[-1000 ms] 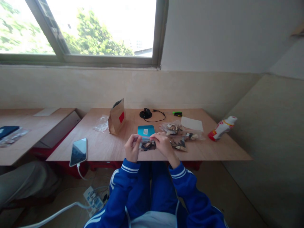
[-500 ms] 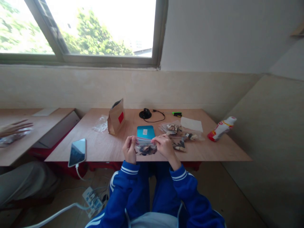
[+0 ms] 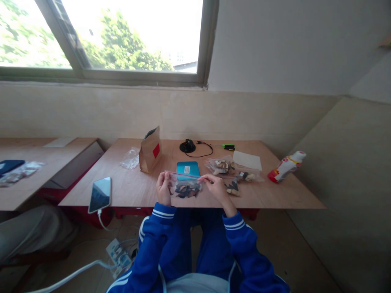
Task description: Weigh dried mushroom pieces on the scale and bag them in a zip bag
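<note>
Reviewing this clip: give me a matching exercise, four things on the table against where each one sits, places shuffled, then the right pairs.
Things:
1. clear zip bag
2. phone
3. brown paper bag
4. white bottle

Places:
A. lying at the table's right edge
B. standing upright, left of the teal box
C. held between left hand and right hand
D. at the front left corner, cable plugged in

Pairs: 1-C, 2-D, 3-B, 4-A
</note>
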### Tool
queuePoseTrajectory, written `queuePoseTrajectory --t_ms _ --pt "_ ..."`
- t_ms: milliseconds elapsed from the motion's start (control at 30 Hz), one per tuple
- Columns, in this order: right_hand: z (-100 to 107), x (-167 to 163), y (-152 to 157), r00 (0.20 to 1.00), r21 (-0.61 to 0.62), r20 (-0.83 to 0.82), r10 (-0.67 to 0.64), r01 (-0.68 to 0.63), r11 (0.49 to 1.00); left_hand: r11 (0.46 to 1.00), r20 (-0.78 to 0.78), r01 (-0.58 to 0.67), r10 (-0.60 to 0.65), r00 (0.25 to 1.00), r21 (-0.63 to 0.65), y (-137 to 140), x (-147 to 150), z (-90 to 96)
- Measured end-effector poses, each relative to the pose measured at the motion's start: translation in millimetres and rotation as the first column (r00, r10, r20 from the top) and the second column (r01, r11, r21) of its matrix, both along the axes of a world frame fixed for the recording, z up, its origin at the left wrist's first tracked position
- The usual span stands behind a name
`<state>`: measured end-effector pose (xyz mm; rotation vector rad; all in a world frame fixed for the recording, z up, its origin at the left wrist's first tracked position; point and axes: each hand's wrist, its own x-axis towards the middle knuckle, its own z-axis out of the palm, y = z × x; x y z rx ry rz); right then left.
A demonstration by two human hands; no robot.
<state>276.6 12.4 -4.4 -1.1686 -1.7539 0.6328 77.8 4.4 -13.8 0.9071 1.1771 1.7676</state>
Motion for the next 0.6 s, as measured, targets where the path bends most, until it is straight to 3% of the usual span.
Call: queuePoseTrajectory --t_ms 167,300,400,500,600 --pt "-7 -1 -7 0.975 -0.083 -0.214 -0.055 0.037 0.996 0.991 0.141 0.103 -0.09 0.986 -0.089 -3 -1 -6.3" --pt "-30 -14 -20 0.849 -0.255 -0.527 -0.039 -0.114 0.96 0.995 0.221 -0.016 0.038 0.975 -0.102 -4 13 -18.3" --pt "-51 -21 -31 0.777 -0.381 -0.619 -0.113 -0.171 0.909 0.992 0.208 -0.063 0.085 0.975 -0.11 -5 25 -28.9" --pt "-65 -7 -31 0.756 -0.427 -0.608 -0.242 -0.055 0.902 0.981 0.153 0.086 -0.059 0.986 -0.174 -10 30 -32.5" --pt "-69 37 -14 0.753 -0.392 -0.554 -0.355 0.14 0.909 0.954 0.118 0.205 -0.183 0.976 -0.219 -14 28 -30.1"
